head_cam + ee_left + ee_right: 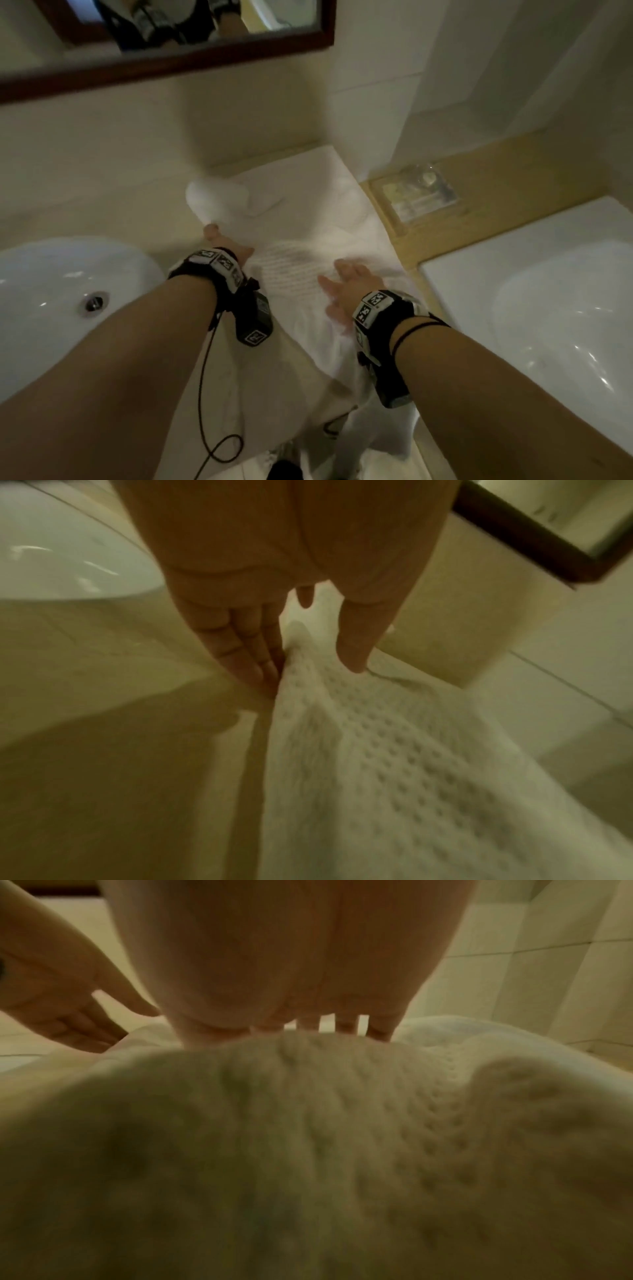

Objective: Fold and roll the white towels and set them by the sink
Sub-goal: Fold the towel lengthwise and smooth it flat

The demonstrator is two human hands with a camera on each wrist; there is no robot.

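Observation:
A white waffle-weave towel [308,219] lies spread on the counter between the sink [51,274] and the bathtub, its near end hanging over the front edge. A rolled white towel [215,200] stands at the back left of it, by the wall. My left hand [219,236] rests with straight fingers along the towel's left edge [377,750], thumb on top of the cloth. My right hand [342,277] lies flat on the towel's middle, fingers spread. In the right wrist view the towel [308,1137] bulges up in front of the fingertips [346,1027].
A bathtub [548,291] lies to the right behind a wooden ledge that carries a clear-wrapped packet [419,197]. A dark-framed mirror [171,61] hangs on the tiled wall above. A black cable [205,394] dangles from my left wrist.

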